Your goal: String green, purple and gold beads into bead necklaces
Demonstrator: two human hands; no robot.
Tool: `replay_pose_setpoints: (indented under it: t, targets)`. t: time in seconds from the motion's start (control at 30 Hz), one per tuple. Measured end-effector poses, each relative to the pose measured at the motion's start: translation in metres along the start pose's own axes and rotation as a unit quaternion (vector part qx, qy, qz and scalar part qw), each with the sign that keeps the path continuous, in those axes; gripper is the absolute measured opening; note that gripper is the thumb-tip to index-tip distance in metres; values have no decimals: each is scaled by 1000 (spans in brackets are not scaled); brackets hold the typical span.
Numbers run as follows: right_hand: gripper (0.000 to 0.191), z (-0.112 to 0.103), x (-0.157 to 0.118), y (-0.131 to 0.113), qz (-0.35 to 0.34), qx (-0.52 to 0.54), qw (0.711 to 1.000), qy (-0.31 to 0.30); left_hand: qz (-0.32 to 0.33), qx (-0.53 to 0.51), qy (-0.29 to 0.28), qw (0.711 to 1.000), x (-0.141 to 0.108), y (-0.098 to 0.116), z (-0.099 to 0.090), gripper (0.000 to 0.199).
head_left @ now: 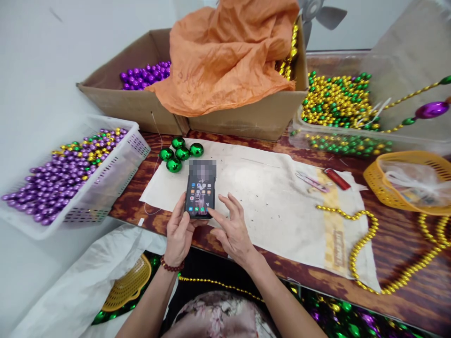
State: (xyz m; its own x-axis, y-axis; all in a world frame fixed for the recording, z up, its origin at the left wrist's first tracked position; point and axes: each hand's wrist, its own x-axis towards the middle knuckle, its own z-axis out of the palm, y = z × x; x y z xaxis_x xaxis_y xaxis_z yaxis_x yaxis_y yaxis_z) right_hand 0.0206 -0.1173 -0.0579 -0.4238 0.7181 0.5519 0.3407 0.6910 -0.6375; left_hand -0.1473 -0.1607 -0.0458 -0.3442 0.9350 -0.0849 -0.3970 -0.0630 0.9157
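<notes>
A smartphone (199, 202) with rows of app icons is gripped in my left hand (178, 234), tilted up over the table's near edge. The upper part of its screen is pixelated. My right hand (232, 227) holds nothing; its fingers are apart and the index fingertip is at the lower right of the screen. Just beyond the phone, several shiny green balls (182, 153) sit together on a white cloth (257, 188). A string of gold beads (359, 246) curves over the cloth's right end, near small scissors-like snips (312, 182) and a red-handled tool (336, 179).
Left stands a white basket (136, 145) of purple, gold and green beads. Behind are cardboard boxes (243, 112) under orange cloth (229, 56), and a clear bin (338, 136) of gold and green beads. A yellow basket (380, 197) is at right. Beads hang across my lap.
</notes>
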Motion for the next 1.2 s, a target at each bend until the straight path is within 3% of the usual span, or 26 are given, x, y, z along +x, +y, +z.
replay_pose_setpoints:
  t: [0.6, 1.2]
  targets:
    - [55, 12, 11, -4, -12, -45, 998, -32, -12, -29, 32, 999, 1, 2, -9, 52]
    - [49, 23, 21, -8, -12, -59, 993, -101, -3, -55, 38, 998, 1, 4, -27, 48]
